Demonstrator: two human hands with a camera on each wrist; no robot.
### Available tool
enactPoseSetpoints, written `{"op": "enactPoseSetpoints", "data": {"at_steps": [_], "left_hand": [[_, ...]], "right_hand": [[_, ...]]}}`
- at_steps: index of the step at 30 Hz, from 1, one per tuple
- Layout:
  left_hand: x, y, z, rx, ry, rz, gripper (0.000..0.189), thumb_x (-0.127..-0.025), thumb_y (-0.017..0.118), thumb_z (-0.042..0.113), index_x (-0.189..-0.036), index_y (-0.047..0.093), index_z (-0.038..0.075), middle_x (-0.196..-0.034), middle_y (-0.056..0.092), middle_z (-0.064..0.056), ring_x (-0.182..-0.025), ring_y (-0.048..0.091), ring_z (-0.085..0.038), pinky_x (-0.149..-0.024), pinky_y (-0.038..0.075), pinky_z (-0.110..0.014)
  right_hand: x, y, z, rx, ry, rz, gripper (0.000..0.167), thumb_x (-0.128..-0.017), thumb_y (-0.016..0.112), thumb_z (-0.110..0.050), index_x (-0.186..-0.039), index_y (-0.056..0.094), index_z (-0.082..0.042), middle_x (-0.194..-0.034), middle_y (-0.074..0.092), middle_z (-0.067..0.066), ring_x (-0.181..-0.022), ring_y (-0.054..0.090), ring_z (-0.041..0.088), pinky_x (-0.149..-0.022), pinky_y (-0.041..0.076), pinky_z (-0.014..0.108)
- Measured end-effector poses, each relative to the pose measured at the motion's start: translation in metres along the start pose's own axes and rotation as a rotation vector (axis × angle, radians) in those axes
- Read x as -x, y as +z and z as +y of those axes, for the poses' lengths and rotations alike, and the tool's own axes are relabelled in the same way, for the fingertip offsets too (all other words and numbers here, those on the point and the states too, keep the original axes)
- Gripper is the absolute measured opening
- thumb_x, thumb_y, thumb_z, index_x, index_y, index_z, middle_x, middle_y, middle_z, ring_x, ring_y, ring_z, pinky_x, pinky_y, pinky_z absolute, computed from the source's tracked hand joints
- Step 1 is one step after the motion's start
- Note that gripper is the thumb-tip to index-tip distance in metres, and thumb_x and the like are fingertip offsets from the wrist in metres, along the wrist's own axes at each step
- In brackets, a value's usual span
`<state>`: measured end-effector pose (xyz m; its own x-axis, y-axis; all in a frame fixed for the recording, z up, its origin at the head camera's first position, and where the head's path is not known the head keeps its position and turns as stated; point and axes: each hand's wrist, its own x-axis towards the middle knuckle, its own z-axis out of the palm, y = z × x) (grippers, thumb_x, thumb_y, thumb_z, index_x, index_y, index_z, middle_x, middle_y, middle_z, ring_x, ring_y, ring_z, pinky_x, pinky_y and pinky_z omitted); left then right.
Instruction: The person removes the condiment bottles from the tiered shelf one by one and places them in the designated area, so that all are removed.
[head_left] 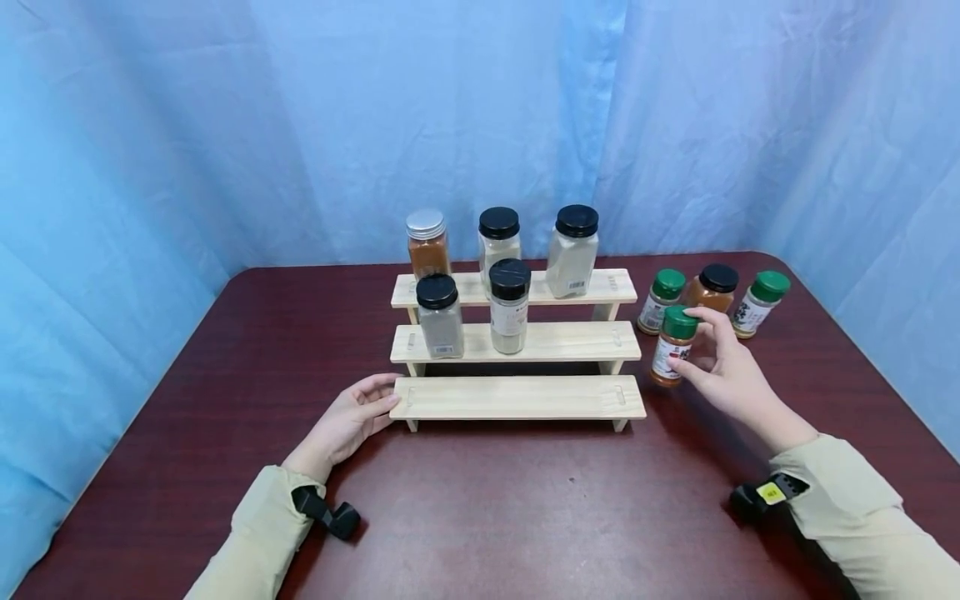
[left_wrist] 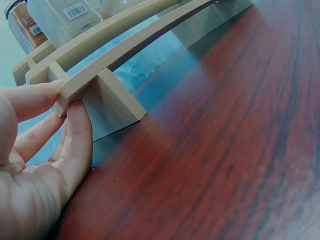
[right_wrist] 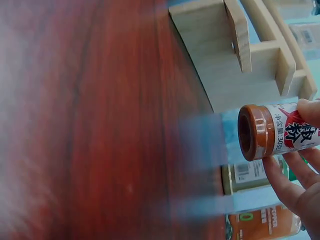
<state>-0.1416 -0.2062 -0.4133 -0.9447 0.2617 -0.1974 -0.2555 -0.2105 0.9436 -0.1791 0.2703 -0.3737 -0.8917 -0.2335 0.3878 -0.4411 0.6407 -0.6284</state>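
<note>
A three-tier wooden rack [head_left: 517,398] stands mid-table. My left hand [head_left: 358,417] pinches the left end of its lowest shelf, thumb and fingers round the board's corner in the left wrist view. To the right of the rack, my right hand [head_left: 723,367] holds a green-capped spice jar [head_left: 672,350] with red-orange contents. In the right wrist view the jar [right_wrist: 285,131] shows its bottom and a white and red label, raised off the table. Two black-capped jars, a square one [head_left: 441,321] and a round one [head_left: 509,308], stand on the middle shelf.
On the top shelf are a silver-capped jar [head_left: 427,242] and two black-capped jars, one at the right [head_left: 573,254]. Behind my right hand stand a green-capped jar [head_left: 662,300], a black-capped orange jar [head_left: 714,287] and another green-capped jar [head_left: 761,302]. Blue curtain [head_left: 450,125] hangs behind the table.
</note>
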Motion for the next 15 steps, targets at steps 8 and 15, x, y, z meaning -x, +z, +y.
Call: {"op": "enactPoseSetpoints", "data": {"at_steps": [8,15], "left_hand": [[-0.002,0.0,-0.001,-0.011,0.007,0.001,0.036,-0.093,0.052,-0.003,-0.127,0.042,-0.001,-0.096,0.059,0.003,-0.086,0.061,-0.006,-0.078,0.052,-0.021],[-0.002,0.0,-0.002,-0.012,0.01,0.002,0.03,-0.093,0.053,-0.003,-0.12,0.048,0.007,-0.097,0.06,0.003,-0.086,0.061,-0.007,-0.077,0.053,-0.021]], "right_hand": [[-0.008,-0.001,0.008,-0.016,0.03,0.022,0.07,-0.083,0.064,0.01,-0.137,0.021,-0.002,-0.109,0.053,0.029,-0.084,0.044,-0.021,-0.071,0.038,-0.003],[-0.01,0.001,0.014,0.034,0.021,0.002,0.068,-0.082,0.064,0.011,-0.136,0.022,-0.001,-0.114,0.052,0.031,-0.093,0.062,0.028,-0.075,0.054,0.019]]}}
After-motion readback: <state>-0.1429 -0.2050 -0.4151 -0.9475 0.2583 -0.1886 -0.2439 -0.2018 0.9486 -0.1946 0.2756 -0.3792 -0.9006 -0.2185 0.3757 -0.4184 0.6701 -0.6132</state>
